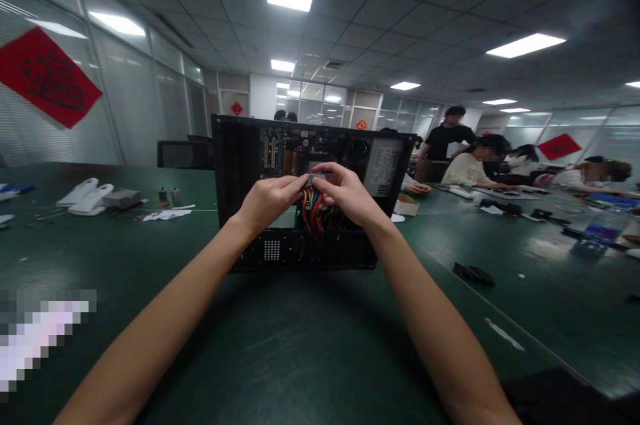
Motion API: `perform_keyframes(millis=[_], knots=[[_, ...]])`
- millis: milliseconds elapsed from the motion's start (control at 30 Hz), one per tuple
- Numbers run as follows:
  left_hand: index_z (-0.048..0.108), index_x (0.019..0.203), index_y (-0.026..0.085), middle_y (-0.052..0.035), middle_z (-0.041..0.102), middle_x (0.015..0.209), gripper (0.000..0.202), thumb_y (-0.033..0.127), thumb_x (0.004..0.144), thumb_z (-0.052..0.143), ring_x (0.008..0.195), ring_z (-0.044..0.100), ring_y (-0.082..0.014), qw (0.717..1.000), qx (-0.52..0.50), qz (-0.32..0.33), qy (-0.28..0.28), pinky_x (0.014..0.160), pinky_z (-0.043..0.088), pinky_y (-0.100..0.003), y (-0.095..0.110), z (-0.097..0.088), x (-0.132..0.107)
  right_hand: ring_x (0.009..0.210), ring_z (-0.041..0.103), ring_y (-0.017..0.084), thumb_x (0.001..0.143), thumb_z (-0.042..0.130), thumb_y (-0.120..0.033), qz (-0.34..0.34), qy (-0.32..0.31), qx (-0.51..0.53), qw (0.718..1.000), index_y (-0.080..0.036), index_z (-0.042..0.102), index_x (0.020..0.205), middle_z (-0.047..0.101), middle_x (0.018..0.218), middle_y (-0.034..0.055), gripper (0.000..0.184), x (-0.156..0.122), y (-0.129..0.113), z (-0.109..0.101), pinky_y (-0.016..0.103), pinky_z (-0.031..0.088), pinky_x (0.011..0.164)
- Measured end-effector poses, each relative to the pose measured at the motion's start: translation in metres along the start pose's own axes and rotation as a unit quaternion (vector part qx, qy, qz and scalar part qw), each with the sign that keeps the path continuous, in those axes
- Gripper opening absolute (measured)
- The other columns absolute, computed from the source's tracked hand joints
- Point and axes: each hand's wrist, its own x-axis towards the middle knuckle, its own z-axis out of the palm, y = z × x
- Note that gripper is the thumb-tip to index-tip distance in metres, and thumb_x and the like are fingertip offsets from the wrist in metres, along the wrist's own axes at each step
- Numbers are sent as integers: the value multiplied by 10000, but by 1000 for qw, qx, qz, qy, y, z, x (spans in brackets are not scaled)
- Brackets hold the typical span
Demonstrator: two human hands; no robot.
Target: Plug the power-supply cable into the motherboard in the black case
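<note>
An open black computer case [235, 165] stands upright on the green table [300, 345], its inside facing me. The motherboard [295, 148] and a grey power supply [383, 168] show inside it. My left hand [270, 201] and my right hand [345, 195] meet in front of the case's middle. Both pinch a small connector [315, 178] at the end of a bundle of red, yellow and black wires [313, 211] that hangs down into the case. The fingers of both hands are closed around it.
White devices [85, 197], a small box and papers lie on the table at the left. Several people sit or stand at the table at the right, with papers and dark parts [473, 273] before them. A black monitor [183, 153] stands behind the case.
</note>
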Motion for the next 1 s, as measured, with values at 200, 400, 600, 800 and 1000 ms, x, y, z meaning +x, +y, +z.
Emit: perform_keyframes(millis=[200,400,600,800,1000], knots=[[650,1259,102,-142,750,1039,311,227,1021,494,890,736,-205,998,24,-7,-58,806,606,-330,-2,9,-3,707,639,144,890,624,-445,-21,24,-80,996,-189,607,1108,633,832,-1,337,4,15,0,297,594,647],[666,1211,117,-116,739,994,282,220,1016,490,857,724,-201,990,-4,-90,-111,772,597,-315,0,16,-6,1198,582,231,924,415,-79,-233,51,-450,861,-157,654,1162,582,1278,139,346,-1,17,3,378,478,1063],[674,1161,127,-106,736,999,281,236,1031,451,878,726,-224,980,3,-123,-156,778,594,-327,3,19,-6,1060,636,256,986,363,-83,-147,7,-645,750,-130,596,1247,573,1277,162,353,-5,17,20,344,534,880],[683,1186,186,-118,732,1144,296,254,1032,439,1014,717,-264,970,-10,-159,-182,830,583,-350,2,35,-17,1034,656,262,982,393,-112,-75,7,-695,715,-188,626,1191,652,1172,137,322,2,34,10,324,509,836],[693,1180,171,-121,739,1119,338,273,1039,403,1021,714,-270,931,-39,-247,-268,815,554,-336,-7,44,-28,1082,673,258,976,491,-196,56,5,-632,773,-163,673,1155,698,1181,142,258,9,73,-21,297,489,856]])
